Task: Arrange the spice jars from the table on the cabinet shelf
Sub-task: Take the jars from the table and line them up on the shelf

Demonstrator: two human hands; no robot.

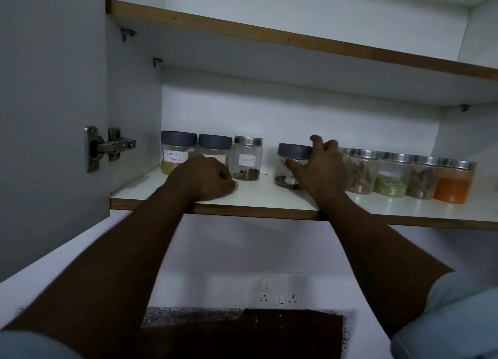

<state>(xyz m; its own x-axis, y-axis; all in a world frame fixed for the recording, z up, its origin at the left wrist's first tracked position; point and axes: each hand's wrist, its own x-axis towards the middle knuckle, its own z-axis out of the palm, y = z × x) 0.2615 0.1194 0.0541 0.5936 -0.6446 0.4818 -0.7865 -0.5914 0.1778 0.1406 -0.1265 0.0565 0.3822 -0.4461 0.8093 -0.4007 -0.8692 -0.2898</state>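
On the white cabinet shelf (269, 197) stand several clear spice jars. At the left are a grey-lidded jar labelled Garam Masala (176, 151), a second grey-lidded jar (214, 147) and a steel-lidded jar labelled Cloves (247, 157). My left hand (204, 176) rests curled into a loose fist on the shelf in front of the second jar and holds nothing. My right hand (319, 164) wraps around a grey-lidded jar (292, 160) with dark spice, which stands on the shelf. To its right runs a row of steel-lidded jars (393, 175), ending in one with orange powder (454, 183).
The open cabinet door (51, 116) with its metal hinge (107, 145) stands at the left. An upper shelf (269, 37) spans overhead. Below are a wall socket plate (277, 295) and a dark counter (242, 331).
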